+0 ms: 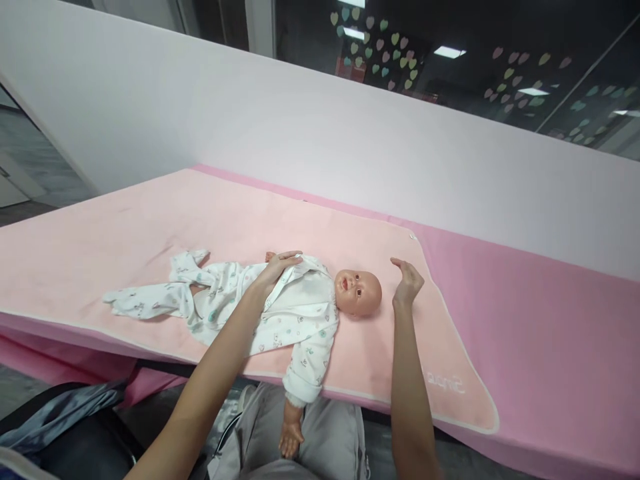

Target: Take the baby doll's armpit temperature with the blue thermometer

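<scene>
A baby doll lies on its back with its head to the right. It wears a white printed baby outfit, with the front partly unfastened and the trouser legs stretched to the left. One doll arm hangs over the near table edge, its hand above my lap. My left hand rests on the doll's far side at the chest, fingers extended over the cloth. My right hand hovers beside the head, holding nothing, its fingers loosely bent and apart from the doll.
A peach mat with a pale border lies over a pink table cover. Behind stands a white low wall with a dark window above, dotted with heart stickers. A black bag is at lower left.
</scene>
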